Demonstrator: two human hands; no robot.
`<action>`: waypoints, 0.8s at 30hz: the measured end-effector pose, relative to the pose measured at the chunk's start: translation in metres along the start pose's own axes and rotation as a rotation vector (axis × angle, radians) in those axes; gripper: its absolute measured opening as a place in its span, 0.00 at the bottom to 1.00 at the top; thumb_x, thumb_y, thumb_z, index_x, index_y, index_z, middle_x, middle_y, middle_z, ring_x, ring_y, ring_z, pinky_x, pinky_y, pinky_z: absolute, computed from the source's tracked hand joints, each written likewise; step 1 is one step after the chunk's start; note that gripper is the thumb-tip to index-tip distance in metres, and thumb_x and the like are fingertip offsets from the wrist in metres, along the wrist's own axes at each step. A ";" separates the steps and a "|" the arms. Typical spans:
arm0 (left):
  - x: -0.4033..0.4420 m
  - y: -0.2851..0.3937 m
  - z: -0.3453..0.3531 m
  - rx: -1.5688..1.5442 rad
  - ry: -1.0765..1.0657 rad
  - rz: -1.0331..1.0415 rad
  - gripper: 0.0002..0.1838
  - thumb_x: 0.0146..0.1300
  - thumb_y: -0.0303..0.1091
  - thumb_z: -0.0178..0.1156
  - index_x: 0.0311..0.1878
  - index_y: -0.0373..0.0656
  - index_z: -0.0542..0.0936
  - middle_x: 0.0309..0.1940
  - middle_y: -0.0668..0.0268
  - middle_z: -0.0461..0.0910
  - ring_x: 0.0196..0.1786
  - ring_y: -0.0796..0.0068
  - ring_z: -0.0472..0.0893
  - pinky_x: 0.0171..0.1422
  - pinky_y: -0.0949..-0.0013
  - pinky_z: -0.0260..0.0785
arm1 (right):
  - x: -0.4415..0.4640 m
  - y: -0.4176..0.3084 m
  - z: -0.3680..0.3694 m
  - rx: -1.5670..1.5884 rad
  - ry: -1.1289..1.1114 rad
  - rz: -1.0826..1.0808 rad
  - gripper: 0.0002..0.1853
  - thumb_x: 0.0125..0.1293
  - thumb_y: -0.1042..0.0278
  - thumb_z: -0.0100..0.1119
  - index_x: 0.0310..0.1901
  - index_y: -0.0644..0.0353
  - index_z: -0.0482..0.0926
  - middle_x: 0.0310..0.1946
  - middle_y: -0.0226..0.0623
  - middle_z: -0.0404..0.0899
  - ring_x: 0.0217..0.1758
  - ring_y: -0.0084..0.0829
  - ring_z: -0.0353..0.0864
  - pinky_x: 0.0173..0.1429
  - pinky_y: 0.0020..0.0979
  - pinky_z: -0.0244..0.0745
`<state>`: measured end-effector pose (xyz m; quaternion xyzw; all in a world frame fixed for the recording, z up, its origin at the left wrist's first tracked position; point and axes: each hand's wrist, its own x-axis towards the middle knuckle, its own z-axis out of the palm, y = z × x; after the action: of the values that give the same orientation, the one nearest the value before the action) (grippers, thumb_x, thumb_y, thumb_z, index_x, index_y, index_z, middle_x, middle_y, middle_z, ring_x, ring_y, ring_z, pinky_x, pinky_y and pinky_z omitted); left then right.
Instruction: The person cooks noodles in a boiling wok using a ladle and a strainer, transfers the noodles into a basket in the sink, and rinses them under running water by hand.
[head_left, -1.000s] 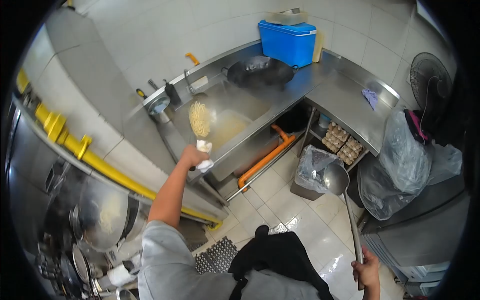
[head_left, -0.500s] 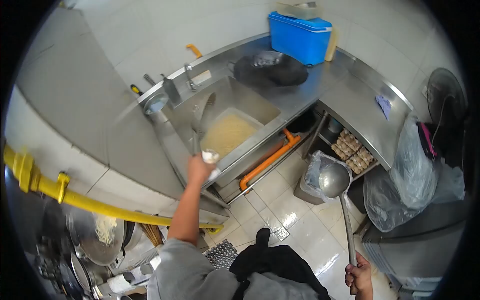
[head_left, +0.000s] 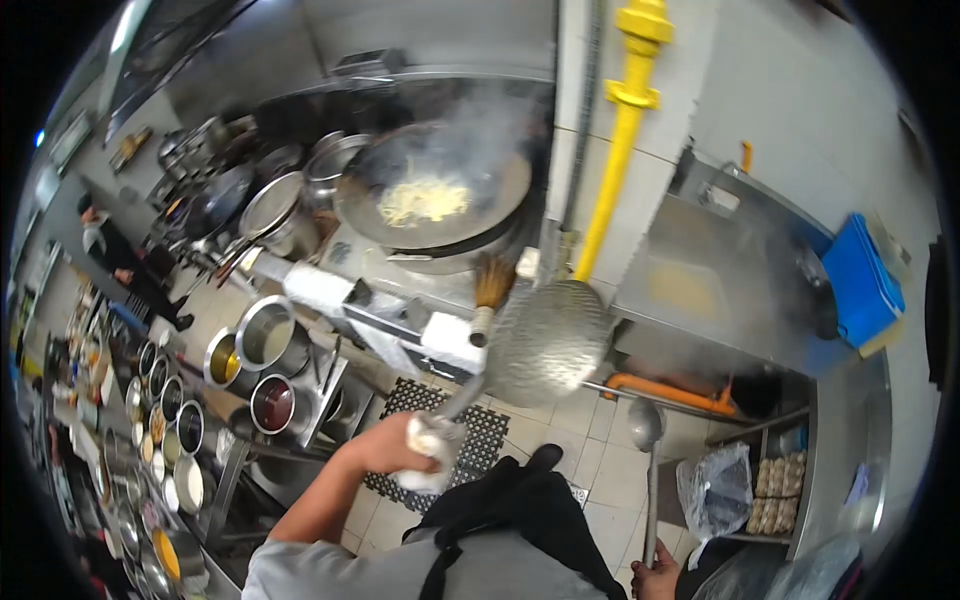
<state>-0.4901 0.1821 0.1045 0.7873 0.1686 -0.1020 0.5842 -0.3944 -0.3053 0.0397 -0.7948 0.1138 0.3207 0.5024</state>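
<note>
My left hand (head_left: pixel 400 445) is closed around the handle of a large round metal skimmer (head_left: pixel 550 345), with a white cloth (head_left: pixel 425 478) bunched in the grip. The skimmer's broad, dimpled head is raised in front of me, between the stove and the sink. Low on the right, my right hand (head_left: pixel 656 578) grips the long handle of a ladle (head_left: pixel 646 425), whose bowl points away from me over the floor. A big wok (head_left: pixel 500 200) on the stove, beyond the skimmer, holds pale noodle-like strips (head_left: pixel 425 202) and gives off steam.
A bamboo brush (head_left: pixel 492 285) stands at the stove's front edge. Pots of sauce (head_left: pixel 273 403) and many bowls fill the left counter. A steaming sink (head_left: pixel 640 290), blue cooler box (head_left: pixel 862 285) and lined bin (head_left: pixel 715 490) are on the right. Another person (head_left: pixel 130 265) stands far left.
My view has swung left from the sink to the stove. My left hand has brought the skimmer up out of the sink area. The ladle stays in my right hand.
</note>
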 end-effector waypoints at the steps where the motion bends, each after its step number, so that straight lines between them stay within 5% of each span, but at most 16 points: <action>1: -0.034 -0.007 -0.009 -0.048 0.091 -0.053 0.23 0.39 0.33 0.70 0.42 0.36 0.79 0.33 0.65 0.81 0.36 0.76 0.78 0.46 0.70 0.71 | 0.001 -0.002 0.007 -0.071 -0.053 -0.034 0.33 0.59 0.75 0.58 0.68 0.58 0.60 0.16 0.28 0.69 0.14 0.20 0.65 0.15 0.24 0.60; 3: -0.091 -0.016 -0.023 -0.131 0.285 -0.138 0.22 0.39 0.31 0.68 0.41 0.36 0.80 0.33 0.66 0.81 0.36 0.77 0.78 0.45 0.71 0.71 | 0.006 -0.004 0.024 -0.158 -0.124 -0.071 0.34 0.59 0.76 0.58 0.68 0.59 0.60 0.18 0.29 0.71 0.16 0.20 0.68 0.17 0.24 0.62; 5: -0.127 -0.027 -0.035 -0.201 0.461 -0.157 0.22 0.39 0.29 0.67 0.42 0.35 0.79 0.33 0.67 0.80 0.36 0.79 0.77 0.44 0.72 0.71 | 0.007 -0.014 0.043 -0.207 -0.169 -0.354 0.27 0.58 0.75 0.59 0.61 0.63 0.69 0.26 0.33 0.77 0.23 0.25 0.74 0.25 0.27 0.71; 6: -0.139 -0.037 -0.044 -0.073 0.546 -0.196 0.23 0.39 0.30 0.67 0.43 0.35 0.78 0.33 0.66 0.80 0.36 0.78 0.77 0.44 0.71 0.72 | 0.006 -0.027 0.052 -0.216 -0.185 -0.367 0.27 0.58 0.75 0.59 0.61 0.63 0.69 0.26 0.33 0.77 0.23 0.25 0.74 0.25 0.27 0.71; 8: -0.148 -0.070 -0.063 -0.019 0.720 -0.219 0.22 0.39 0.30 0.68 0.42 0.35 0.77 0.33 0.66 0.80 0.35 0.78 0.78 0.45 0.70 0.72 | 0.001 -0.058 0.074 -0.552 -0.193 -0.723 0.32 0.52 0.76 0.60 0.63 0.61 0.67 0.23 0.38 0.77 0.22 0.30 0.79 0.30 0.31 0.76; 9: -0.148 -0.069 -0.072 -0.085 0.792 -0.207 0.20 0.40 0.31 0.68 0.40 0.35 0.78 0.33 0.65 0.81 0.35 0.77 0.78 0.44 0.69 0.72 | 0.004 -0.063 0.084 -0.591 -0.231 -0.560 0.33 0.51 0.71 0.62 0.62 0.62 0.67 0.32 0.43 0.81 0.33 0.33 0.82 0.42 0.29 0.76; 10: -0.148 -0.083 -0.087 -0.045 0.856 -0.216 0.19 0.41 0.32 0.68 0.39 0.35 0.79 0.32 0.65 0.81 0.35 0.77 0.78 0.44 0.69 0.72 | 0.004 -0.075 0.101 -0.595 -0.231 -0.575 0.33 0.51 0.71 0.62 0.62 0.62 0.67 0.32 0.43 0.81 0.33 0.33 0.82 0.42 0.29 0.76; 14: -0.119 -0.132 -0.163 -0.227 0.868 -0.158 0.17 0.43 0.33 0.67 0.38 0.35 0.79 0.33 0.65 0.81 0.35 0.76 0.79 0.42 0.69 0.72 | 0.017 -0.131 0.204 -0.607 -0.382 -0.962 0.32 0.55 0.70 0.59 0.64 0.59 0.67 0.41 0.52 0.80 0.40 0.42 0.83 0.46 0.34 0.76; 16: -0.093 -0.157 -0.207 -0.321 0.842 -0.114 0.17 0.44 0.33 0.67 0.39 0.36 0.80 0.34 0.65 0.81 0.35 0.75 0.80 0.42 0.69 0.72 | 0.037 -0.156 0.284 -0.477 -0.445 -1.143 0.31 0.56 0.72 0.60 0.64 0.60 0.66 0.45 0.49 0.80 0.46 0.35 0.82 0.50 0.29 0.74; 20: -0.028 -0.207 -0.303 -0.536 0.694 -0.124 0.19 0.47 0.33 0.65 0.43 0.33 0.80 0.38 0.62 0.82 0.36 0.72 0.81 0.41 0.68 0.73 | 0.052 -0.235 0.473 -0.510 -0.506 -0.988 0.32 0.59 0.70 0.58 0.66 0.60 0.62 0.50 0.57 0.76 0.54 0.39 0.79 0.56 0.30 0.71; 22: 0.008 -0.231 -0.340 -0.623 0.649 -0.073 0.17 0.49 0.35 0.63 0.41 0.35 0.80 0.35 0.64 0.82 0.32 0.73 0.80 0.38 0.69 0.72 | 0.076 -0.254 0.573 -0.450 -0.387 -1.131 0.32 0.59 0.70 0.56 0.66 0.60 0.61 0.49 0.59 0.76 0.51 0.46 0.79 0.55 0.35 0.72; 24: 0.013 -0.213 -0.375 -0.600 0.554 -0.141 0.18 0.49 0.36 0.63 0.41 0.34 0.80 0.34 0.64 0.81 0.31 0.73 0.79 0.37 0.70 0.71 | 0.074 -0.286 0.651 -0.510 -0.305 -1.008 0.31 0.58 0.71 0.53 0.66 0.59 0.62 0.47 0.59 0.76 0.49 0.52 0.78 0.54 0.41 0.71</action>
<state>-0.5741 0.5974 0.0224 0.5663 0.3953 0.1274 0.7119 -0.4514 0.4067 0.0130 -0.7915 -0.4329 0.1703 0.3964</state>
